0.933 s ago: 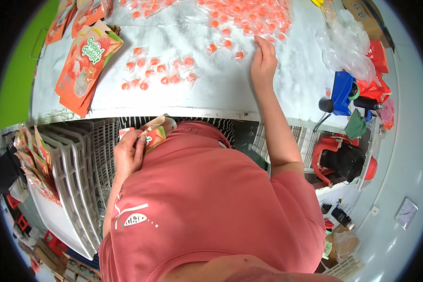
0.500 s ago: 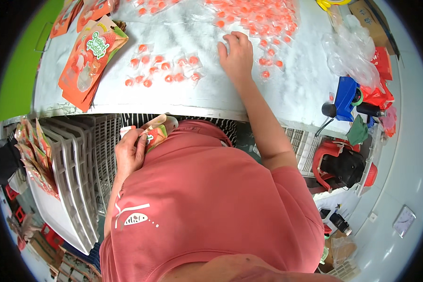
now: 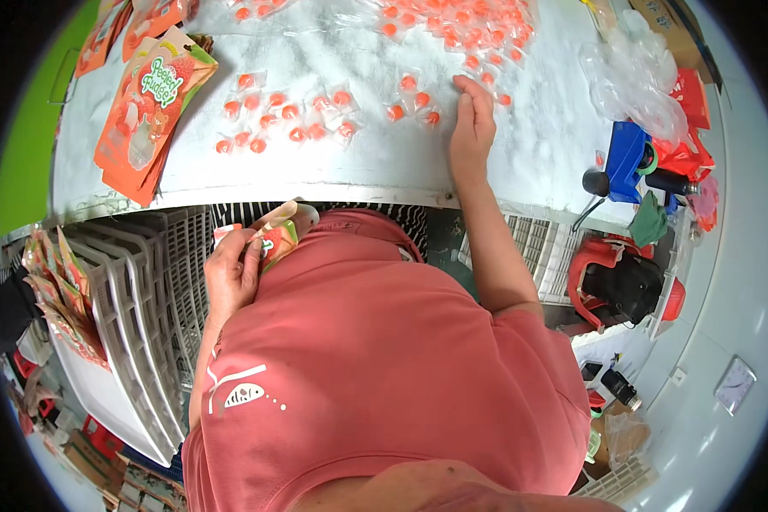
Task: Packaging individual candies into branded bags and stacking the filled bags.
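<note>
Orange sweets (image 3: 316, 132) in clear wrappers lie scattered over the white tabletop (image 3: 384, 171), a loose cluster near the front edge and a dense heap (image 3: 469, 26) further back. Only the head view shows this. My right hand (image 3: 471, 128) lies flat on the tabletop, palm down, fingers (image 3: 469, 90) together and stretched out, their tips touching the sweets at the heap's near side; it clamps on nothing that I can see. My left hand (image 3: 230, 277) is down below the table edge, against my pink shirt (image 3: 375, 358), with its fingers closed around an orange pouch (image 3: 277, 239) whose open top points up toward the tabletop.

By my judgement the step in hand is gathering: the right hand rakes a few sweets together while the left keeps the pouch ready. The next move, I think, calls for curling the fingers round a small batch without dragging extras, then bringing it back over the edge to the pouch mouth, which must be kept open.

Each sweet is a small round orange piece in a crinkled see-through wrap, light and slippery by the look. A stack of flat pouches (image 3: 145, 111) lies at the far left, and grey crates (image 3: 136, 316) stand beneath.
</note>
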`<state>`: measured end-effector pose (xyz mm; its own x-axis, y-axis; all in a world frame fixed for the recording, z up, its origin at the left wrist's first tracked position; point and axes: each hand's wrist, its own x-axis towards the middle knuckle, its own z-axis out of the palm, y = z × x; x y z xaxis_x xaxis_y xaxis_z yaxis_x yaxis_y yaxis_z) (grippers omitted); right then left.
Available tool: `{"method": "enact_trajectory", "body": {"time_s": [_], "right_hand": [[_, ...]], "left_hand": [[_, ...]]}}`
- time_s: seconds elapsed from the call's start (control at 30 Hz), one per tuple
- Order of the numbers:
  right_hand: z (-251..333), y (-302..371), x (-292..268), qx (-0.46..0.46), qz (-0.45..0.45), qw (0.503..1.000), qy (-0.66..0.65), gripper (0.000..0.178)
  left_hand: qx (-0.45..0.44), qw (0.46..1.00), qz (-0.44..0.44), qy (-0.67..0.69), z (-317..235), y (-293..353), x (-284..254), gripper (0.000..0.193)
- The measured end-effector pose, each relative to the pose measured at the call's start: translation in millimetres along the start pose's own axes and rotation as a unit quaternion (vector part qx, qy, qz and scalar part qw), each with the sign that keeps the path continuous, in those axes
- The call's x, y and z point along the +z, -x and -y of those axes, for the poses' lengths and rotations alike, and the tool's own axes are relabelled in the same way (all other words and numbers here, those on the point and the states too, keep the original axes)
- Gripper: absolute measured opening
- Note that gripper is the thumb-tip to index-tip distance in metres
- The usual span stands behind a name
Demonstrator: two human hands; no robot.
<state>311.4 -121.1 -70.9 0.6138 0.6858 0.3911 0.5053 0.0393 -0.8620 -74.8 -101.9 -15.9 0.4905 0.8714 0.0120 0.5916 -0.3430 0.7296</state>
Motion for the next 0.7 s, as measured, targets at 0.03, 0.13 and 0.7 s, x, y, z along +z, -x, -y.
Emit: {"method": "enact_trajectory", "body": {"time_s": [0.03, 0.13, 0.7], "right_hand": [[0.0, -1.9, -0.9, 0.002, -0.009, 1.0, 0.0, 0.027], [3.5, -6.1, -2.6, 0.005, -0.008, 1.0, 0.012, 0.028], [-1.9, -10.2, 22.1, -0.001, 0.117, 0.99, -0.077, 0.037]], "left_hand": [[0.0, 1.0, 0.0, 0.0, 0.3, 0.5, 0.3, 0.008], [0.002, 1.0, 0.0, 0.01, 0.0, 1.4, 0.9, 0.009], [-0.003, 1.0, 0.003, -0.001, -4.2, 2.7, 1.8, 0.01]]}}
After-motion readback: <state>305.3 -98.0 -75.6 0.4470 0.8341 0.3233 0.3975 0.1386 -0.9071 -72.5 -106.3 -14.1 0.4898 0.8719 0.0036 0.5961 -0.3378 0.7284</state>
